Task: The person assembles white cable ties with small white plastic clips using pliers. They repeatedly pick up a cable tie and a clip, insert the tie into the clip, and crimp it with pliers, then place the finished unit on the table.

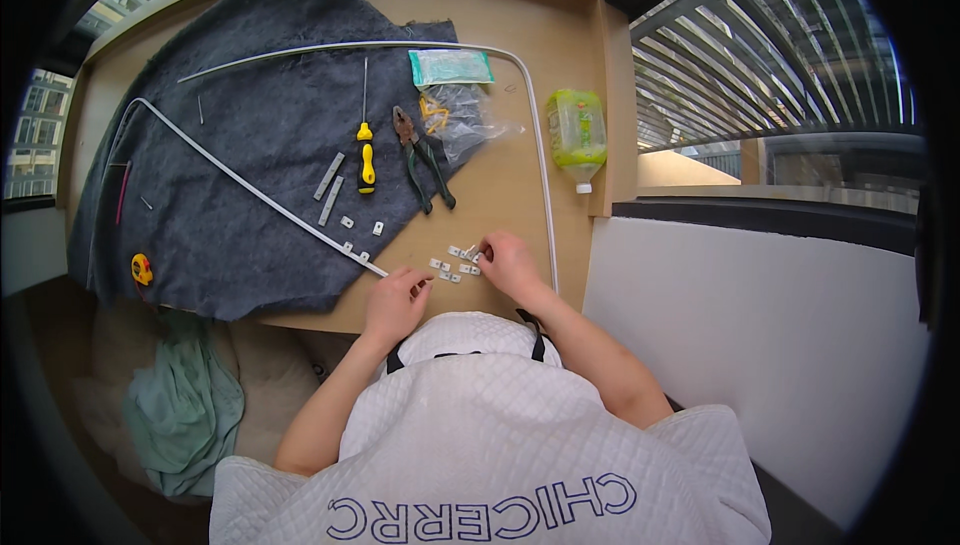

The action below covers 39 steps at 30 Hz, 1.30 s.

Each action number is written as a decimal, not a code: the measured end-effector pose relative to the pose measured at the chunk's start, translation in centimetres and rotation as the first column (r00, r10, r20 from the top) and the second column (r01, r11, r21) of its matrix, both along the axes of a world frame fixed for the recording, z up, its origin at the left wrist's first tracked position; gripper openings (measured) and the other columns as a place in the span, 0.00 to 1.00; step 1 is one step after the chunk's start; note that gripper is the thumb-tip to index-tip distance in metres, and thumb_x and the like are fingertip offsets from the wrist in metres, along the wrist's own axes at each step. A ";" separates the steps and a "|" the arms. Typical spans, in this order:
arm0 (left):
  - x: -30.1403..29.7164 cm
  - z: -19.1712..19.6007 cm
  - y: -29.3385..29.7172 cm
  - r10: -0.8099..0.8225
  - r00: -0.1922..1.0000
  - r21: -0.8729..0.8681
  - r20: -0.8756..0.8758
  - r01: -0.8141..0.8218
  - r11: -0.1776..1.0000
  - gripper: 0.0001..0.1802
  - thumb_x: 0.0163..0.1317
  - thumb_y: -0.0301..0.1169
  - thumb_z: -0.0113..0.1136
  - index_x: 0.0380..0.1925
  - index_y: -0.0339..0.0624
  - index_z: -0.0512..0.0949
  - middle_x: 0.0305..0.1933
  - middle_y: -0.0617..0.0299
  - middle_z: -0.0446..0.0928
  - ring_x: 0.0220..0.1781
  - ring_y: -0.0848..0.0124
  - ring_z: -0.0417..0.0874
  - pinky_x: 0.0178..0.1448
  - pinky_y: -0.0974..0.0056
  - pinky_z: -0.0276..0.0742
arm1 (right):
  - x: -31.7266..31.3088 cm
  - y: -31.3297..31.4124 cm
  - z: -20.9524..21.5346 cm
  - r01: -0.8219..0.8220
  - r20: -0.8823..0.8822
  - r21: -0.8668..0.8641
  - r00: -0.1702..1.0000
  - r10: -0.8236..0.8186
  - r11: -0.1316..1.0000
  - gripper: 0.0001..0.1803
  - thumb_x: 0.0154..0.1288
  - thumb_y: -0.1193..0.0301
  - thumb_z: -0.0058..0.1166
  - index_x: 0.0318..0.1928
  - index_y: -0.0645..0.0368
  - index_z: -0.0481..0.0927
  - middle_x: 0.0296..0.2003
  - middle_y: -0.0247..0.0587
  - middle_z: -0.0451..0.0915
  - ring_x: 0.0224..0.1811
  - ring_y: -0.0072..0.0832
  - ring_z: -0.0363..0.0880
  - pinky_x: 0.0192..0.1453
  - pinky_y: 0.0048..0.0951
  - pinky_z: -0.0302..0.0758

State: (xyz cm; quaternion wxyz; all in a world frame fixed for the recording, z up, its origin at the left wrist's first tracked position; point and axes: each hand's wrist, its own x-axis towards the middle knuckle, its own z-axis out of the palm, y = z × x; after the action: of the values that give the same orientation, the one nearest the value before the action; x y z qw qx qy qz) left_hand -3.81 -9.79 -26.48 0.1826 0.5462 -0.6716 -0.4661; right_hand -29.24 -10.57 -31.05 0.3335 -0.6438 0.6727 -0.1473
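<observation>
My right hand (508, 263) reaches in over the bare wood. Its thumb and fingertips close on a small white clip at the right edge of a loose group of small white clips (447, 276). My left hand (396, 303) rests at the table's near edge, fingers loosely bent and apart, with nothing visible in them. It is beside the near end of a thin white rail (262, 188), which has small clips along its lower part. Two more white clips (378, 229) lie on the dark grey cloth (230, 235) beyond that hand.
On the cloth lie a yellow-black screwdriver (366, 160), pliers (420, 160), two grey metal strips (328, 177) and a yellow tape measure (141, 269). A second bent white rail (545, 165) runs along the right, near a green liquid bottle (577, 135). A teal packet (451, 67) adjoins a clear plastic bag (465, 120).
</observation>
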 end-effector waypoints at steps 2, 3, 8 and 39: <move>-0.4 -0.3 -0.1 -0.041 0.999 0.000 0.017 0.041 0.999 0.09 0.67 0.29 0.66 0.44 0.42 0.89 0.39 0.57 0.86 0.35 0.60 0.88 0.42 0.56 0.83 | 0.7 0.0 0.1 0.048 0.048 -0.031 0.998 -0.046 0.998 0.06 0.58 0.75 0.67 0.35 0.61 0.82 0.37 0.47 0.83 0.42 0.48 0.84 0.46 0.47 0.82; -0.8 -0.5 -0.4 -0.067 0.997 -0.018 0.031 0.068 0.998 0.09 0.66 0.29 0.66 0.45 0.43 0.88 0.39 0.57 0.86 0.36 0.59 0.89 0.43 0.55 0.83 | 0.9 0.0 0.2 0.035 0.038 -0.036 0.999 -0.034 0.999 0.06 0.58 0.75 0.66 0.34 0.60 0.81 0.37 0.47 0.83 0.42 0.48 0.84 0.46 0.47 0.81; -2.2 -0.7 -1.5 -0.115 0.991 -0.039 0.063 0.117 0.992 0.12 0.66 0.30 0.67 0.48 0.43 0.88 0.41 0.57 0.86 0.41 0.56 0.89 0.45 0.53 0.84 | 1.1 0.1 0.4 0.001 -0.052 -0.070 0.999 -0.004 0.998 0.06 0.59 0.76 0.66 0.34 0.61 0.81 0.37 0.49 0.84 0.40 0.50 0.84 0.45 0.46 0.82; 5.9 17.9 -2.0 0.268 0.851 -0.437 -0.452 -0.473 0.765 0.10 0.58 0.12 0.68 0.39 0.31 0.87 0.36 0.56 0.85 0.38 0.69 0.87 0.44 0.68 0.81 | 4.0 -9.6 7.1 -0.030 0.609 0.459 0.738 -0.290 0.888 0.11 0.77 0.65 0.57 0.41 0.60 0.82 0.28 0.33 0.83 0.29 0.24 0.78 0.38 0.30 0.76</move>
State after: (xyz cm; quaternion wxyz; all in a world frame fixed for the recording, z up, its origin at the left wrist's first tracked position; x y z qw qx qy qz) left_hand 2.13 -11.82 -8.54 0.5374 0.5016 -0.6043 -0.3072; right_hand -25.26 -20.15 -23.90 0.6748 -0.4065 0.5697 -0.2340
